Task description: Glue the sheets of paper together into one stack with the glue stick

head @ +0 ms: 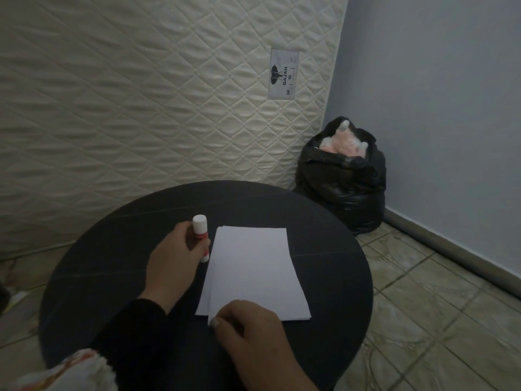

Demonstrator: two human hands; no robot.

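Observation:
A small pile of white paper sheets (251,269) lies on the round black table (112,277), its edges slightly fanned at the near left corner. My left hand (176,256) grips a white glue stick (200,232) with a red label, cap on, standing upright on the table just left of the sheets. My right hand (251,331) rests at the near edge of the pile, its fingers curled and pinching the near left corner of the sheets.
A quilted mattress (141,94) leans upright behind the table. A stuffed black rubbish bag (342,176) sits in the corner against the blue-grey wall (437,108). Tiled floor (423,320) surrounds the table on the right.

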